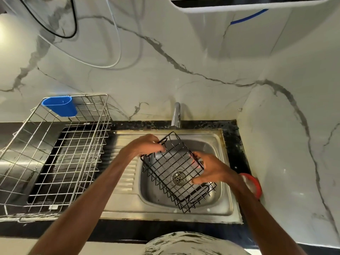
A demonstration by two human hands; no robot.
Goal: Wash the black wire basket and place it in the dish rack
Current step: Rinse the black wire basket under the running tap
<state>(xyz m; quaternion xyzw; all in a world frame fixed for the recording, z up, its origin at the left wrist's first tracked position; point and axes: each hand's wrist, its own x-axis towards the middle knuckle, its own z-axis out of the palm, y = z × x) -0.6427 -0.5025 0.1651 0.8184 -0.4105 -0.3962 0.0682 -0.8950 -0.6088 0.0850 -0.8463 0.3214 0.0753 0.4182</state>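
My left grip (147, 147) clamps the black wire basket (171, 162) by its far rim and my right grip (211, 171) pinches its side, tilted over the sink (165, 212) beneath both, so I should hold firm and turn each face under the tap (175, 115) just beyond.

Left hand (147, 146), right hand (211, 170) forward, fingers (196, 154) gripping.
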